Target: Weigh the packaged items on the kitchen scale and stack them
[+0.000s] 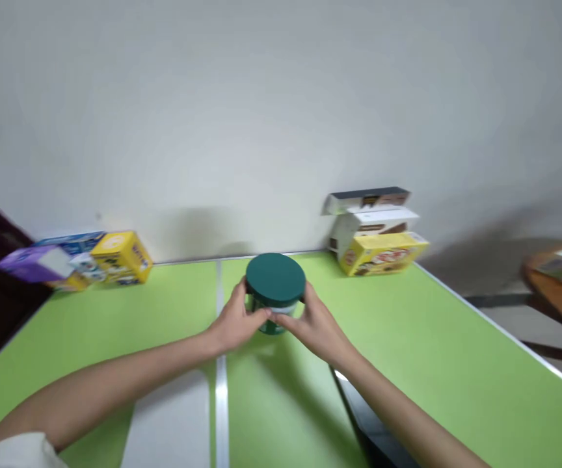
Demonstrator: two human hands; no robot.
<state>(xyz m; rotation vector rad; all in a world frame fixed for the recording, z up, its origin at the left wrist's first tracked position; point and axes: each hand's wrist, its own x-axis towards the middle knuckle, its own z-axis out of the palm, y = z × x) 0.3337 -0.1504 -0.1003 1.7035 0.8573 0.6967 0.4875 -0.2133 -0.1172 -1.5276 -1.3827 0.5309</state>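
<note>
A round tub with a wide dark green lid [275, 278] is held between both my hands at the middle of the green table [183, 305]. My left hand [239, 320] closes on its left side, thumb across the front. From the right, my right hand [314, 320] grips it the same way, and the thumbs nearly meet. The tub looks upright, and its shadow falls on the table in front. My fingers behind it are mostly hidden, and its label is too blurred to read.
Yellow [123, 257], purple [37, 261] and blue boxes stand at the back left. A yellow box [383, 253] and white boxes are stacked at the back right by the wall. A white sheet [171, 422] and a dark flat object [369, 416] lie nearer me. A wooden chair [554, 286] stands right.
</note>
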